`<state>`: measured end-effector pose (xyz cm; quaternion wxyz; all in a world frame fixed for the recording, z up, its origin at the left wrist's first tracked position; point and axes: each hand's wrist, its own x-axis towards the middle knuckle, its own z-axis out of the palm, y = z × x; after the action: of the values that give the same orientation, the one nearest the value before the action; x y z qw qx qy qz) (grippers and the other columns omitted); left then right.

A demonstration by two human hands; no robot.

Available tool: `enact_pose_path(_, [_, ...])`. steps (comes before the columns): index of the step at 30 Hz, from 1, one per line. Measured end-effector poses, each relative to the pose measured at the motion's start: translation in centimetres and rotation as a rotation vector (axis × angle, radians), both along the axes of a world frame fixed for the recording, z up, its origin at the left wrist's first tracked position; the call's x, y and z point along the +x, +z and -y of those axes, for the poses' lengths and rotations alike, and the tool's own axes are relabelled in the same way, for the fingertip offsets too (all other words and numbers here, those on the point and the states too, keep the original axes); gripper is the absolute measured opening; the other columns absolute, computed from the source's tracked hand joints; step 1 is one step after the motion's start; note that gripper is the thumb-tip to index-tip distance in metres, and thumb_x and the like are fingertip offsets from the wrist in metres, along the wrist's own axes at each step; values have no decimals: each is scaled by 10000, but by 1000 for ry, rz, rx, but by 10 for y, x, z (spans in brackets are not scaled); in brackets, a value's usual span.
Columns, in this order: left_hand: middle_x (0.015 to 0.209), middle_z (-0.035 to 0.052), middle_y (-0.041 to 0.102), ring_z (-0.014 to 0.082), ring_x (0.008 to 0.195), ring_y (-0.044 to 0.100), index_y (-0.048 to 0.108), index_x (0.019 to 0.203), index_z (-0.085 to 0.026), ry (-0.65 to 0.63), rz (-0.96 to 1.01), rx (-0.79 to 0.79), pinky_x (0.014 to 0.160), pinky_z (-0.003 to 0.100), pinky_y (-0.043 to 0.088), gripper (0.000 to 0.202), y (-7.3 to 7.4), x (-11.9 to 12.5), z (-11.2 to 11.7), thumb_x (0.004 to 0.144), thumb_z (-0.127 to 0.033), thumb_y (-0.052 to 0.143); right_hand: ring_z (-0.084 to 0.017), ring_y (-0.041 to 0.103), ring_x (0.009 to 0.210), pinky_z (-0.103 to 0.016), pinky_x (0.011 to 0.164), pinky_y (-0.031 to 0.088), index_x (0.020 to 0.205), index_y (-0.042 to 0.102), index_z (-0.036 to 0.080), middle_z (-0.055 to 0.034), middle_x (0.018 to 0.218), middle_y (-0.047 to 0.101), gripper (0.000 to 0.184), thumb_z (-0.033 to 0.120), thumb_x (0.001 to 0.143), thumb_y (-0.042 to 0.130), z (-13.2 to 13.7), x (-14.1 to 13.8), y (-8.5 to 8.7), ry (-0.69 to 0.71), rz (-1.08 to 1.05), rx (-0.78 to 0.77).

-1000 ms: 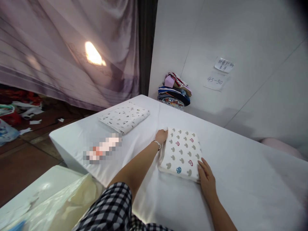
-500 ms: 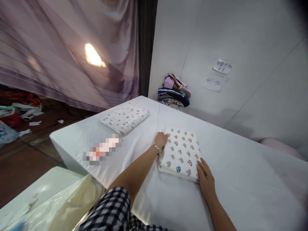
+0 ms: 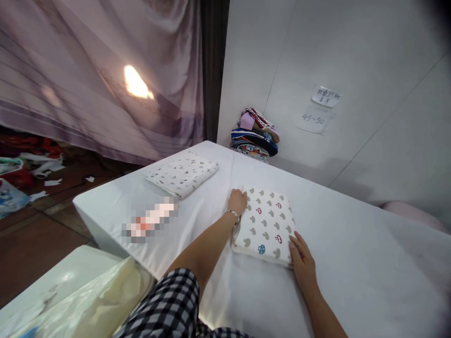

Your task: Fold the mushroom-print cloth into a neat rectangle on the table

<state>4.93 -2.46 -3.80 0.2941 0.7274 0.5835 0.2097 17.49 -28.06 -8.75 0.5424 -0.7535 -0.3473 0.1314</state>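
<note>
A folded white cloth (image 3: 266, 225) with grey, red and blue mushroom prints lies on the white-covered table in front of me. My left hand (image 3: 238, 202), a bracelet on its wrist, is closed on the cloth's far left edge; its fingers curl in and the fingertips are partly hidden. At the near right edge rests my right hand (image 3: 302, 259), its fingers stretched out and touching the cloth's side and top. Further left lies a second folded white cloth (image 3: 183, 173) with small dark prints, apart from both hands.
The white table (image 3: 338, 267) meets a grey wall on its far side. Folded fabrics (image 3: 254, 136) form a stack by the wall. A blurred-out item (image 3: 151, 219) lies at the table's left. Below it, a plastic bag (image 3: 95, 300) covers a white surface. A curtain (image 3: 105, 70) hangs behind.
My left hand has shifted very slightly to the right along the cloth's edge, with its forearm. The right hand and the cloth have hardly moved.
</note>
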Motion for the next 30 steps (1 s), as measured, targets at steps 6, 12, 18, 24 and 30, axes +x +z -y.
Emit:
enact_pose_path(6, [1172,158,537,215,1037,546,580,1019,-118,18,-26,5,854,288,390,353,-12,0,2,922,-347,331,-252,425,1242,-402,1085,286,1063,658,203,-57,1363,472,407,472,773,562,0,0,0,2,1,14])
enact_pose_path(12, [1163,206,562,253,1049,564,600,1023,-83,-7,-34,-36,834,308,397,424,-9,0,-8,909,-409,354,-257,422,1243,-396,1074,297,1054,669,206,-51,1362,475,412,483,767,566,0,-2,4,0,-14,18])
enact_pose_path(18, [913,119,682,230,912,622,640,825,-134,-78,11,-172,690,252,418,343,4,-12,-9,803,-461,537,-242,412,1250,-369,1069,289,1066,662,209,-42,1368,468,413,481,773,558,0,0,2,13,-11,11])
enact_pose_path(24, [773,18,671,166,737,611,599,693,-179,-149,105,-203,565,216,402,275,3,-38,24,698,-449,650,-249,408,1252,-391,1078,279,1072,657,201,-52,1366,466,414,477,784,546,0,1,2,25,-2,5])
enact_pose_path(30, [755,27,648,152,720,592,571,663,-173,-87,107,-167,581,225,383,178,-5,-51,47,753,-327,570,-247,408,1251,-395,1075,282,1067,658,205,-49,1362,470,407,477,790,533,0,0,4,31,4,-2])
